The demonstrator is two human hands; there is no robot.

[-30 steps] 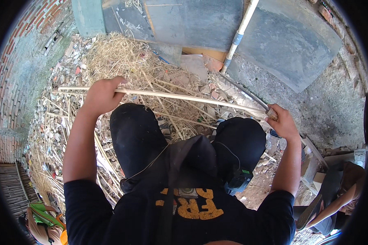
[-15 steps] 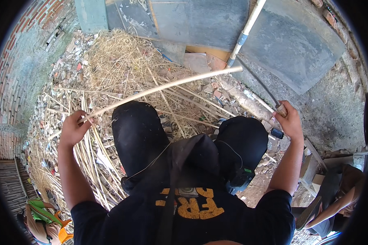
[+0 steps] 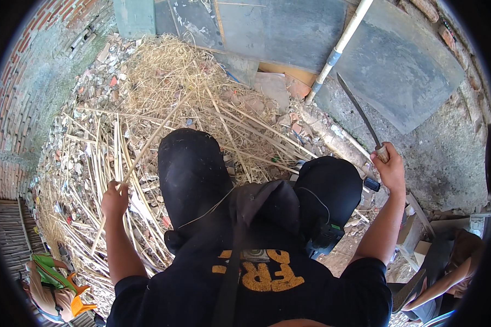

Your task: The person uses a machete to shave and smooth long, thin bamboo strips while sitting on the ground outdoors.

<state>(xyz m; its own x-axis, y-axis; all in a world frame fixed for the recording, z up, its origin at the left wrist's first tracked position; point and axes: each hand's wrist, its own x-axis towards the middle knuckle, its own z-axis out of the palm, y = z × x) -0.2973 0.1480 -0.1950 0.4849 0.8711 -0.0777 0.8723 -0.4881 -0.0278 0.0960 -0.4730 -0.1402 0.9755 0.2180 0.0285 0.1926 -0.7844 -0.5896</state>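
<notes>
A long, thin bamboo strip [image 3: 157, 132] is gripped near its lower part by my left hand [image 3: 115, 200]. It slants up and to the right, its far end over the straw, while a shorter tail sticks out below the hand. On the right, my right hand [image 3: 390, 168] is closed round the wooden handle of a long, slightly curved knife [image 3: 360, 111]. The dark blade points up and left, in front of the grey panel and well apart from the strip. Several split bamboo strips [image 3: 105, 158] lie on the ground beside my left hand.
Straw shavings [image 3: 172, 62] lie heaped on rubble ahead. A pale pole [image 3: 338, 54] leans against the grey panels [image 3: 289, 32]. A brick wall [image 3: 16, 117] runs along the left. Other people [image 3: 52, 286] sit at the lower left and lower right [image 3: 447, 278].
My left hand has dropped lower, and the bamboo strip has swung from reaching across to the right to pointing up and away. The knife has tilted slightly, still in my right hand.
</notes>
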